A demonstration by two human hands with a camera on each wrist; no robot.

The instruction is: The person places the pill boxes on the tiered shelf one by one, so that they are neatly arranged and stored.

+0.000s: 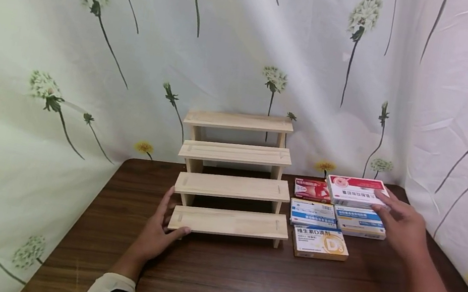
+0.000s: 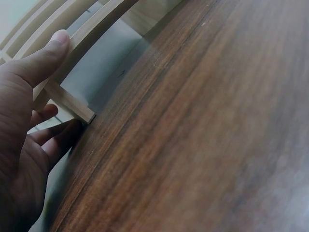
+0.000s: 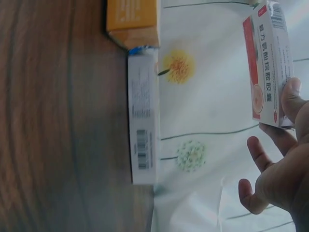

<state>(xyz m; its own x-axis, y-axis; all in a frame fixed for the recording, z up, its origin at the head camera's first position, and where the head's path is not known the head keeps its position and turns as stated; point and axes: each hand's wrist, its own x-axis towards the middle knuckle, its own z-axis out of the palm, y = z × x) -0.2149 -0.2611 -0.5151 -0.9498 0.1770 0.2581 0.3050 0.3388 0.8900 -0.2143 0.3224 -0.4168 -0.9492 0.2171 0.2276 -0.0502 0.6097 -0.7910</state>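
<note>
A pale wooden stepped display rack stands on the dark table. My left hand holds the left end of its lowest step, thumb at the front edge and fingers around the side by the leg. On the right, my right hand pinches a red-and-white medicine box by its right end, thumb on one side and fingertips on the other. In the right wrist view that medicine box is raised apart from the boxes on the table.
Right of the rack lie a red box, two blue-and-white boxes and, in front, an orange-and-white vitamin D box. A white cloth backdrop with dandelion prints hangs behind and beside the brown table.
</note>
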